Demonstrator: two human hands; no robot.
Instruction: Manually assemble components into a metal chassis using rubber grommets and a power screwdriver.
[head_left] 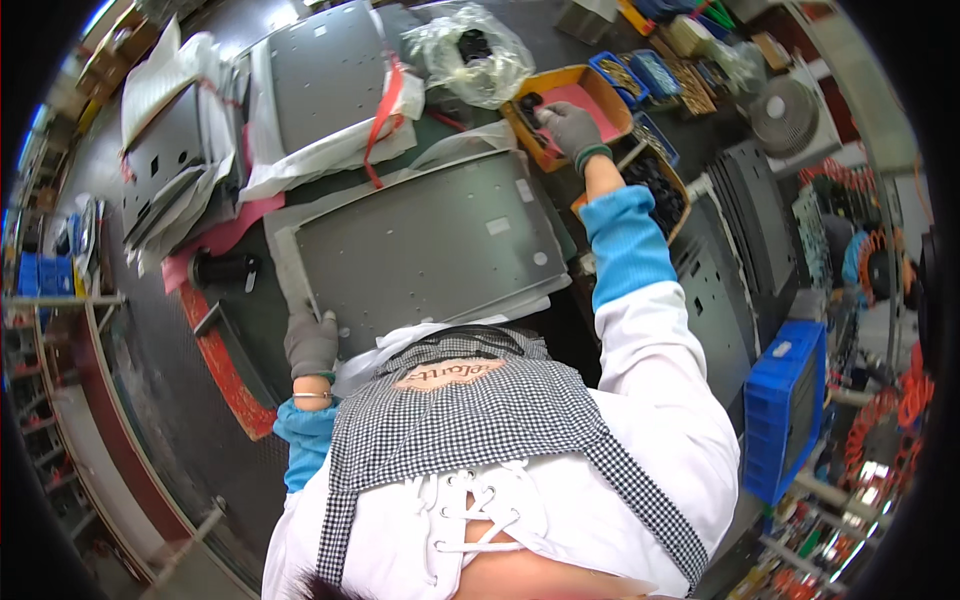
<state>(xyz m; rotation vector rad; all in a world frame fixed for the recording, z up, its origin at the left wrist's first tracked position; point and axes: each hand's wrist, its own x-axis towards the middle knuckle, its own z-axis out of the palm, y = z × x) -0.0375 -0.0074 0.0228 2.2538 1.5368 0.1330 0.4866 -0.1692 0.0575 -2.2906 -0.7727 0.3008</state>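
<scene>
My right hand (573,130), in a grey glove, reaches into a yellow-orange bin (562,78). Its fingers are drawn together beside small black parts (531,103) in the bin's left side; whether one is between the fingertips is too small to tell. A flat grey metal panel (420,250) with small holes and a few cutouts lies in front of me on white wrapping sheets. At the panel's near left corner rests my left hand (311,342), also gloved, thumb apart from the fingers, touching the edge.
More wrapped panels (325,75) stand beyond, with red straps. A clear plastic bag (470,55) holds dark parts. Several small bins, including a blue one (618,76), sit at the far right near a fan (785,112). A blue crate (785,410) stands to my right.
</scene>
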